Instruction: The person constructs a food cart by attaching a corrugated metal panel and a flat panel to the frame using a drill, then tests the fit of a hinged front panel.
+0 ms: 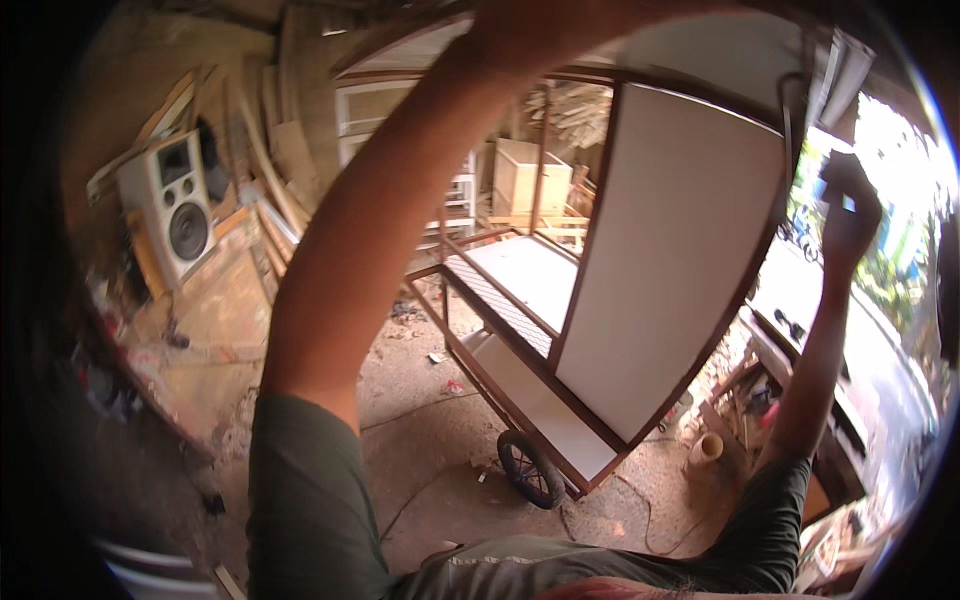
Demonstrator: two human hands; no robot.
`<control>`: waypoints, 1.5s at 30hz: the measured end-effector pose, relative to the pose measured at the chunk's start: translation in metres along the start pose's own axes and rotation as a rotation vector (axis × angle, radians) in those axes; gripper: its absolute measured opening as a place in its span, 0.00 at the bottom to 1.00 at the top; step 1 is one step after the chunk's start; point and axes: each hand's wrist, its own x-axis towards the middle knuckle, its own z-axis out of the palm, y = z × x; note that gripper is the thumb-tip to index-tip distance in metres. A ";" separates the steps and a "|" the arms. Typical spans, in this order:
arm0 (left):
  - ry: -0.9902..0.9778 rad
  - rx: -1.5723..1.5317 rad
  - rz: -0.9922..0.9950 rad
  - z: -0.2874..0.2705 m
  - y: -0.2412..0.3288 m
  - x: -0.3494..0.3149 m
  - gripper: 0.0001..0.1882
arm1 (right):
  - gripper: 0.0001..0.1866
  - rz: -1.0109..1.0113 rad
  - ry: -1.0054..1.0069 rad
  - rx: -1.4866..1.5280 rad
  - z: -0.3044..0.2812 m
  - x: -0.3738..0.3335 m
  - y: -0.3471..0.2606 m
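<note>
In front of me stands a cart with a brown wooden frame (597, 250), a large white side panel (680, 240), white shelves and a dark spoked wheel (531, 470). My left arm is raised across the view, and my left hand (570, 35) is at the top edge near the cart's roof (700, 55). Its fingers are cut off or hidden. My right hand (850, 195) is lifted at the far right, beyond the panel's edge, dark against bright daylight. Its fingers look curled closed; what they hold, if anything, cannot be made out.
A white loudspeaker (182, 205) stands at the left beside leaning boards (270, 140). Behind the cart are a pale wooden box (528, 178) and stacked wood strips (568, 115). A beige tube (706, 448) stands near a cluttered bench (835, 440). A cable (400, 505) crosses the floor.
</note>
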 end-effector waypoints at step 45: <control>-0.068 -0.005 -0.163 -0.011 0.074 -0.036 0.46 | 0.09 0.164 -1.728 -0.827 -0.049 -0.221 -0.021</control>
